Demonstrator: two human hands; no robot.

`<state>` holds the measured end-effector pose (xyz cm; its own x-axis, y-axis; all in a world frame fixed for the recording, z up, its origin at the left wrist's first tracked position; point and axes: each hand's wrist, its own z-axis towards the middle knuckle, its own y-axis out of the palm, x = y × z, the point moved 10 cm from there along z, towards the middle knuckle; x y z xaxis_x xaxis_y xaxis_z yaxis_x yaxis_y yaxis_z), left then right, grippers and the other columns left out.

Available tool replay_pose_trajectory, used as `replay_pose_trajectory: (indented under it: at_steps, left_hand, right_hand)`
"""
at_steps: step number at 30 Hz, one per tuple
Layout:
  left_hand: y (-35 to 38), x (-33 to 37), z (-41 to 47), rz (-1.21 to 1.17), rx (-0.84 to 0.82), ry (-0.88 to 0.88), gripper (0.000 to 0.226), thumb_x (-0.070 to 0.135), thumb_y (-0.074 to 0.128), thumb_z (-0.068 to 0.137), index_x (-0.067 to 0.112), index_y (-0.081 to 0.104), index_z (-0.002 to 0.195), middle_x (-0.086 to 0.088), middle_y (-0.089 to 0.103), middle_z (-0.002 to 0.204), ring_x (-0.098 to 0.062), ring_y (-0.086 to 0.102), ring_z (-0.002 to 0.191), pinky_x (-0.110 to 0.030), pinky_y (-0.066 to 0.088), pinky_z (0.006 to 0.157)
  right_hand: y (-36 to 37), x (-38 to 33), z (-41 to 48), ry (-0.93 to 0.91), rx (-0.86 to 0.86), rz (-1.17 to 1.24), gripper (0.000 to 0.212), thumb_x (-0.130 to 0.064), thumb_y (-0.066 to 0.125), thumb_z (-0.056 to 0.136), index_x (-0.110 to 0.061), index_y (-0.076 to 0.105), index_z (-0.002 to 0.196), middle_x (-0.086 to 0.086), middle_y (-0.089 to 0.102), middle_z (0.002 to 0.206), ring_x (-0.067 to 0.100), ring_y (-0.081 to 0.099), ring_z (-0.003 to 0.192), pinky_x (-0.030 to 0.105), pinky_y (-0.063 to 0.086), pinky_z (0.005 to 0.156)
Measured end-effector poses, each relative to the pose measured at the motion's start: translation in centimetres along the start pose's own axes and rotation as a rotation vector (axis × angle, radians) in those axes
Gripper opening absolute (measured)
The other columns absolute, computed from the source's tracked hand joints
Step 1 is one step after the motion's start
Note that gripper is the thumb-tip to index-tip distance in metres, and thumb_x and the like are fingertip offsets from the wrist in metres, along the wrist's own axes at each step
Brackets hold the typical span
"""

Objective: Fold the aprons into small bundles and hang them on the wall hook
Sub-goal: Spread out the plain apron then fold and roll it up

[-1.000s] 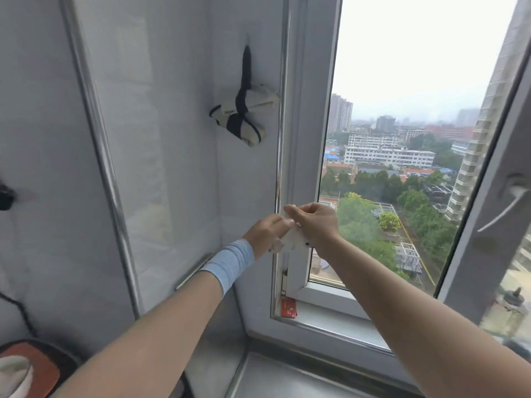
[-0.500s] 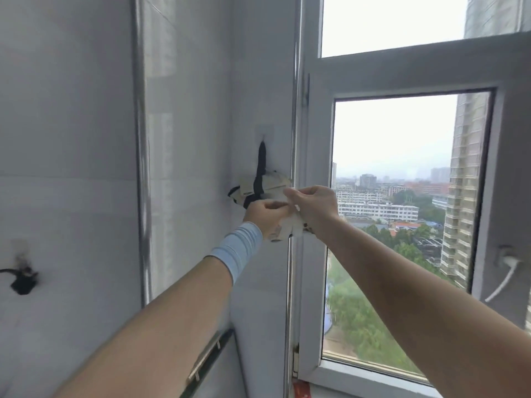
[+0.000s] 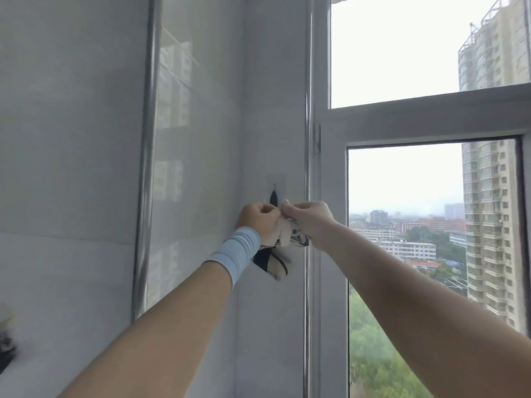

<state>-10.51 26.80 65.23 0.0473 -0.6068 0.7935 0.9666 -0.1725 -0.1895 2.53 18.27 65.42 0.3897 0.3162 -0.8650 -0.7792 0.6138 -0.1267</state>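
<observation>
A clear adhesive wall hook (image 3: 275,183) sticks to the grey tiled wall beside the window frame. From it hangs a cream apron bundle with black straps (image 3: 273,264), its black loop (image 3: 273,197) running up to the hook. My left hand (image 3: 258,222), with a light blue wristband, and my right hand (image 3: 307,221) are raised together just under the hook. Both pinch a second small cream bundle (image 3: 287,235) between them, in front of the hanging one, which they partly hide.
A white window frame (image 3: 330,196) stands right of the hook, with city buildings outside. A vertical metal strip (image 3: 145,196) runs down the tiled wall on the left. A dark blurred object (image 3: 7,343) sits on the wall at the far left.
Both hands have risen with the small bundle from the window sill level up to the hanging bundle under the hook. The view has tilted upward.
</observation>
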Motion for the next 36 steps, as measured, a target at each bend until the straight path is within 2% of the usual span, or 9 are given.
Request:
replay_pose_trajectory:
  at_steps: [5,8,10,14,18,24,28,32,36]
  left_hand:
    - [0.3,-0.1,2.1,-0.146,-0.074,-0.015,0.029,0.047,0.076,0.078,0.022,0.078,0.093,0.002,0.076,0.086,-0.019,0.070,0.081,-0.029,0.057,0.075]
    - [0.1,-1.4,3.6,-0.246,-0.033,-0.070,0.019,0.039,0.077,0.078,0.023,0.078,0.089,0.002,0.076,0.086,-0.021,0.071,0.086,-0.032,0.057,0.083]
    - [-0.1,-2.1,4.4,-0.292,0.005,-0.094,0.009,0.031,0.074,0.081,0.024,0.078,0.085,0.001,0.076,0.086,-0.021,0.070,0.085,-0.029,0.056,0.082]
    - [-0.9,-1.3,6.0,-0.157,0.136,-0.016,0.010,0.027,0.069,0.083,0.020,0.077,0.082,0.003,0.074,0.081,-0.016,0.066,0.074,-0.023,0.052,0.069]
    - [-1.5,-0.1,8.1,-0.032,0.217,0.017,0.012,0.031,0.069,0.080,0.023,0.076,0.074,0.006,0.073,0.075,-0.017,0.066,0.070,-0.025,0.053,0.066]
    - [-0.5,-1.6,10.8,0.119,0.119,-0.099,0.022,0.033,0.068,0.082,0.014,0.074,0.072,-0.001,0.070,0.071,-0.021,0.063,0.066,-0.025,0.050,0.064]
    - [0.4,-2.7,11.3,0.198,0.044,-0.167,0.042,0.027,0.059,0.091,0.012,0.046,0.053,-0.003,0.049,0.058,-0.017,0.043,0.053,-0.022,0.037,0.056]
    - [0.3,-2.5,10.7,0.115,0.071,-0.044,0.025,0.036,0.070,0.082,0.021,0.056,0.070,0.007,0.059,0.069,-0.016,0.057,0.064,-0.021,0.043,0.059]
    - [0.3,-1.7,9.4,0.075,0.099,0.126,0.008,0.024,0.071,0.082,0.029,0.069,0.076,0.011,0.068,0.079,-0.016,0.067,0.080,-0.024,0.053,0.074]
  right_hand:
    - [0.4,-0.2,2.9,-0.021,0.036,-0.031,0.028,-0.041,0.070,0.087,-0.014,0.075,0.078,0.005,0.075,0.080,0.018,0.067,0.064,0.027,0.056,0.060]
    - [0.7,0.4,4.4,0.004,0.032,-0.031,0.035,-0.043,0.071,0.084,-0.009,0.076,0.081,0.009,0.075,0.086,0.021,0.064,0.066,0.033,0.055,0.062]
    - [0.9,0.7,5.1,0.011,0.010,-0.032,0.031,-0.040,0.071,0.086,-0.010,0.077,0.086,0.006,0.076,0.085,0.018,0.067,0.065,0.025,0.054,0.057]
    - [0.8,-0.1,6.4,-0.053,0.065,-0.036,0.019,-0.030,0.073,0.086,-0.013,0.077,0.080,-0.002,0.074,0.069,0.012,0.067,0.058,0.020,0.052,0.051]
    - [0.5,-1.6,8.6,-0.078,0.191,-0.084,0.012,-0.026,0.075,0.083,-0.017,0.078,0.075,-0.002,0.074,0.069,0.017,0.070,0.069,0.029,0.060,0.067]
    - [0.2,-1.4,10.6,0.045,0.323,-0.306,0.014,-0.022,0.079,0.071,-0.011,0.070,0.068,0.001,0.064,0.063,0.016,0.059,0.055,0.017,0.042,0.042]
    - [0.3,-1.0,10.9,0.044,0.328,-0.334,0.011,-0.013,0.072,0.075,-0.009,0.063,0.070,0.003,0.058,0.064,0.015,0.053,0.053,0.017,0.039,0.042]
    - [0.3,-0.2,9.9,0.040,0.326,-0.380,0.018,-0.012,0.071,0.078,-0.009,0.058,0.065,0.005,0.059,0.066,0.016,0.052,0.052,0.019,0.040,0.044]
    - [1.1,-0.2,8.2,-0.108,0.249,-0.395,0.027,-0.017,0.072,0.081,-0.017,0.064,0.055,-0.002,0.058,0.053,0.013,0.052,0.049,0.014,0.035,0.037]
